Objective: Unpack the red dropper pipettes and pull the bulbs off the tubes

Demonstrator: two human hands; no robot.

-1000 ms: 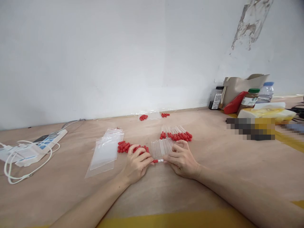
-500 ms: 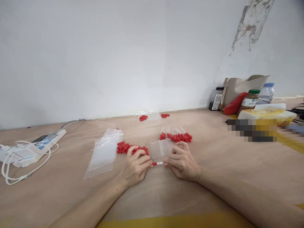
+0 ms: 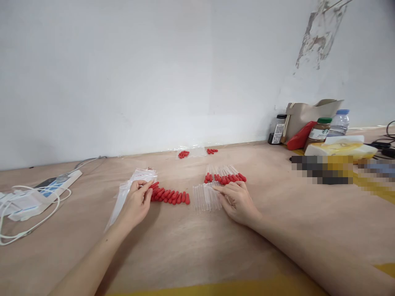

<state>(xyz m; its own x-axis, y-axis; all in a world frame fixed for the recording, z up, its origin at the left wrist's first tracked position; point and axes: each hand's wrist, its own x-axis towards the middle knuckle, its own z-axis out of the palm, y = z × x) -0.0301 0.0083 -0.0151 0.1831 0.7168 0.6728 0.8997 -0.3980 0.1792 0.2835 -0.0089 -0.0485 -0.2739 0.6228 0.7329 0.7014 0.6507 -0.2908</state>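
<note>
My left hand (image 3: 138,204) pinches a small red rubber bulb (image 3: 154,185) between thumb and fingertips, just above a pile of similar bulbs (image 3: 173,196). To the right of that pile lies a row of thin clear tubes (image 3: 202,198), side by side. Over the right end of the row is my right hand (image 3: 239,202), its index finger stretched out and its thumb apart, both at the tubes. Whether the fingertips press on a tube is hard to see. Just behind, clear tubes fitted with red bulbs (image 3: 226,178) form a fanned group.
Clear zip bags (image 3: 119,201) lie partly under my left forearm. Another bag with red bulbs (image 3: 184,154) is by the wall. A power strip (image 3: 58,191) with white cables sits left. At right stand a jar (image 3: 319,133), a bottle (image 3: 339,122), a grey bag (image 3: 308,113) and a tissue pack (image 3: 342,151).
The tube with a red bulb that was between my hands is no longer there. My left hand has moved left and up and taken a bulb. My right hand has shifted slightly up.
</note>
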